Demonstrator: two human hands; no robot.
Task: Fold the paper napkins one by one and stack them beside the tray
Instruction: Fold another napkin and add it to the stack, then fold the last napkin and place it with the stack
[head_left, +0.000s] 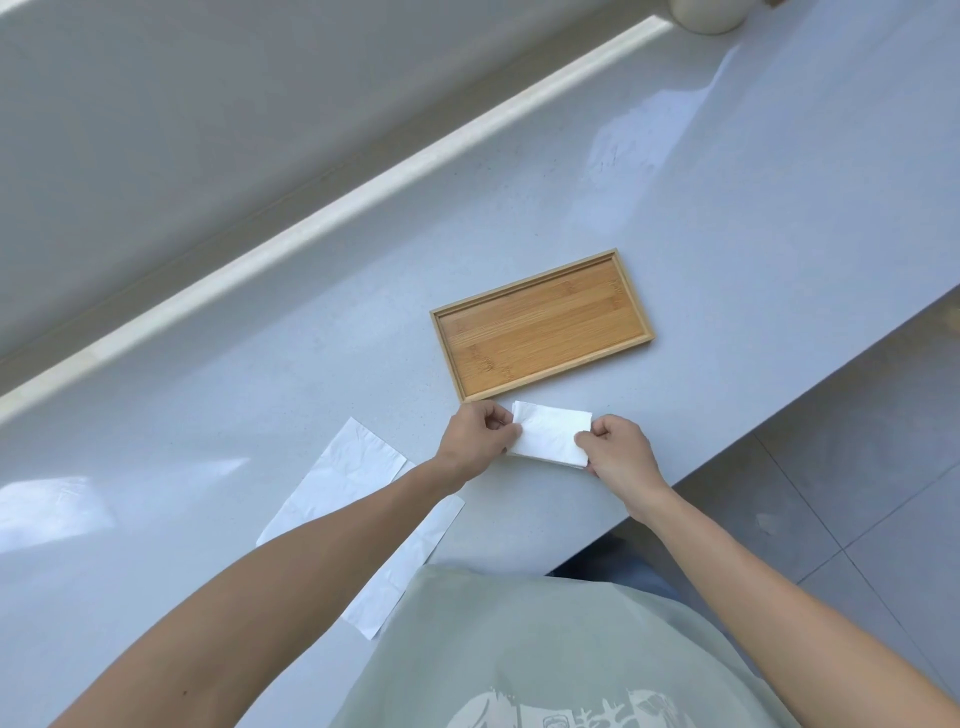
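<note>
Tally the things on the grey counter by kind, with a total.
Rectangular bamboo wooden tray: 1
Folded white paper napkin, pinched by the left hand and right hand: 1
Unfolded white paper napkins lying flat, overlapping: at least 2; the arm hides part of them
Pale round vessel at the far edge, mostly cut off: 1
Total: at least 5

Daylight was bright and cool; glare patches lay on the counter (675, 171); wide-angle distortion bent the edges.

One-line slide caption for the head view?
Both hands pinch a folded white paper napkin beside the empty rectangular bamboo tray.
</note>
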